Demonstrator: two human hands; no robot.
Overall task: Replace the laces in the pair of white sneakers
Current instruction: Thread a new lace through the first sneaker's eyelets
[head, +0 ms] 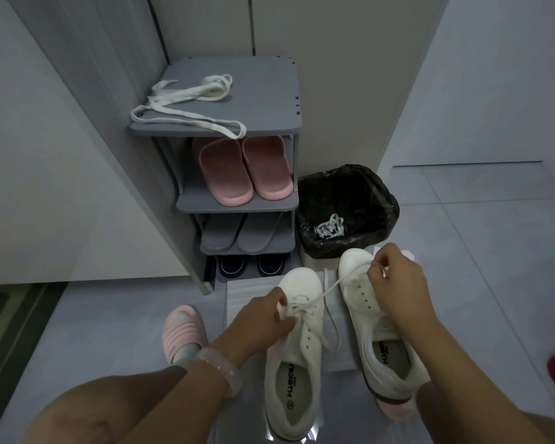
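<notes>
Now both hands pinch lace (329, 288): left hand (263, 318) at left sneaker (293, 354) eyelets, right hand (396, 283) pulling end taut.

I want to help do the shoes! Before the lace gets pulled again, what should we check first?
1. Right hand pinches the lace: ok.
2. Left hand steadies the left sneaker: ok.
3. Lace runs free, no knot: cannot tell.
4. Right sneaker eyelets empty, ready: ok.
5. Spare laces waiting on the shoe rack: ok.
6. Old lace in the bin: ok.
</notes>
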